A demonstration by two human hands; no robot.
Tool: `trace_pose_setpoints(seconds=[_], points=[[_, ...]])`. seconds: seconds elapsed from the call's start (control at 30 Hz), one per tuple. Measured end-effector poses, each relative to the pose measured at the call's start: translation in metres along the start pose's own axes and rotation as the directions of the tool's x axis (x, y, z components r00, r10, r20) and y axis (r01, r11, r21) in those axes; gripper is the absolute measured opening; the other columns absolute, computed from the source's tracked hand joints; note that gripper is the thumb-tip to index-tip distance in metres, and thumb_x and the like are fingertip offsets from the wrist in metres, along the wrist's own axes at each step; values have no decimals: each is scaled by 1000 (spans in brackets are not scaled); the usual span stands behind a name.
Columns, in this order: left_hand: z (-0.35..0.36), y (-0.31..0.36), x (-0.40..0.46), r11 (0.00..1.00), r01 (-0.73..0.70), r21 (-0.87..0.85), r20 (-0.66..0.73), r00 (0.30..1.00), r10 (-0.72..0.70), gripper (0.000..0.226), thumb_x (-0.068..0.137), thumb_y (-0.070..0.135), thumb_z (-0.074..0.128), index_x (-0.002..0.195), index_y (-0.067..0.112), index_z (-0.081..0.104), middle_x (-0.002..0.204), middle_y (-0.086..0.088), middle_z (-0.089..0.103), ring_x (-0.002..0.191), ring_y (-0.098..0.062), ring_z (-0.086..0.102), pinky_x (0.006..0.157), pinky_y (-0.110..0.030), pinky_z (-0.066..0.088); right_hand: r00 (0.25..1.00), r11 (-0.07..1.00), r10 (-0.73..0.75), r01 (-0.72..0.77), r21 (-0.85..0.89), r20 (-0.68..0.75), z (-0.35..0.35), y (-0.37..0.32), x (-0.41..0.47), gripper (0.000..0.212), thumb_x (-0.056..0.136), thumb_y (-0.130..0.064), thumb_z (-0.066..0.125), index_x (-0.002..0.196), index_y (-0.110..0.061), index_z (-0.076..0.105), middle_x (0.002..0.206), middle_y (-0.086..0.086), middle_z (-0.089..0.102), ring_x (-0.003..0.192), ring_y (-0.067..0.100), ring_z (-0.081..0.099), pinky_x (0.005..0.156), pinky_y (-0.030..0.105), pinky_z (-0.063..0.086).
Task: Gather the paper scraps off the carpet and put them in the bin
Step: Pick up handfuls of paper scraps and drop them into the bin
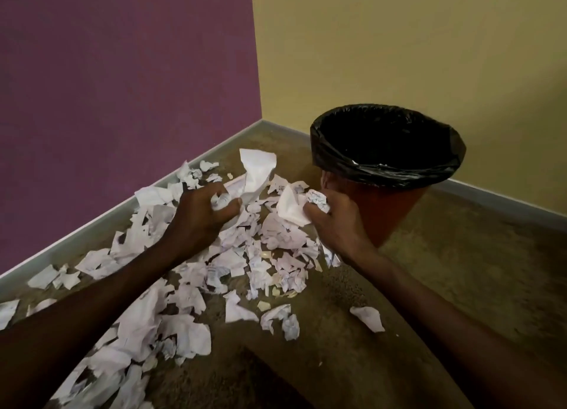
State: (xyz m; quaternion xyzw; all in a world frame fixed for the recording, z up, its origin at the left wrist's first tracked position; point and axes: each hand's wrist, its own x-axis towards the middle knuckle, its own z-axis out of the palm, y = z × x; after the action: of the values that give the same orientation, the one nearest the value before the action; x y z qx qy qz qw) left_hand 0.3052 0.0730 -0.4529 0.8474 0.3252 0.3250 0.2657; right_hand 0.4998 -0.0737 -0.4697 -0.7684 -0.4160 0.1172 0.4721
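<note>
Torn white paper scraps [270, 239] lie scattered over the brown carpet [445, 285], thickest along the left wall. My left hand [202, 215] is closed around a bunch of scraps, with a large crumpled sheet [256, 172] sticking up from it. My right hand [334, 218] grips a crumpled wad and a white piece [291, 207], just left of the bin. The bin [389, 212] is red-brown with a black bag liner [331, 157] folded over its rim, and it stands in the corner. A few pale bits show at the liner's near edge inside.
A purple wall [122, 86] runs along the left and a yellow wall [414, 40] behind the bin, both with a grey skirting board [92, 230]. A lone scrap [368, 318] lies on the carpet near my right forearm.
</note>
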Motion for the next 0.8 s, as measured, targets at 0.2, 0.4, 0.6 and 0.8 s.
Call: trace_pose_setpoints(seconds=[0.2, 0.4, 0.6, 0.8], points=[[10, 65, 56, 989, -104, -107, -51, 994, 99, 31, 88, 34, 66, 71, 9, 59, 66, -9, 64, 55, -17, 54, 58, -31, 46, 995, 990, -34, 46, 136, -90, -62, -50, 32, 30, 93, -17, 56, 63, -22, 55, 55, -7, 58, 41, -2, 50, 41, 15, 37], [47, 136, 131, 946, -293, -135, -97, 954, 282, 37, 86, 42, 64, 72, 10, 52, 58, 0, 47, 57, -20, 41, 54, -33, 35, 957, 991, -19, 55, 120, -289, -119, -59, 84, 34, 85, -23, 52, 53, -13, 45, 40, -8, 48, 41, 5, 42, 46, 23, 30], [108, 196, 173, 909, -278, -311, -351, 922, 163, 44, 86, 32, 64, 62, 25, 28, 55, 8, 29, 58, -17, 29, 56, -34, 18, 895, 999, -27, 44, 26, -446, -140, -34, 125, 26, 80, -26, 51, 59, -13, 44, 58, 7, 41, 57, 17, 39, 55, 30, 28], [176, 186, 185, 912, -111, -395, -228, 973, 20, 38, 94, 35, 60, 71, 11, 40, 60, 4, 36, 65, -26, 36, 58, -35, 19, 888, 994, 59, -94, -56, -456, -140, 2, 151, 35, 87, -27, 52, 55, -16, 42, 57, 3, 49, 61, 23, 50, 58, 30, 36]])
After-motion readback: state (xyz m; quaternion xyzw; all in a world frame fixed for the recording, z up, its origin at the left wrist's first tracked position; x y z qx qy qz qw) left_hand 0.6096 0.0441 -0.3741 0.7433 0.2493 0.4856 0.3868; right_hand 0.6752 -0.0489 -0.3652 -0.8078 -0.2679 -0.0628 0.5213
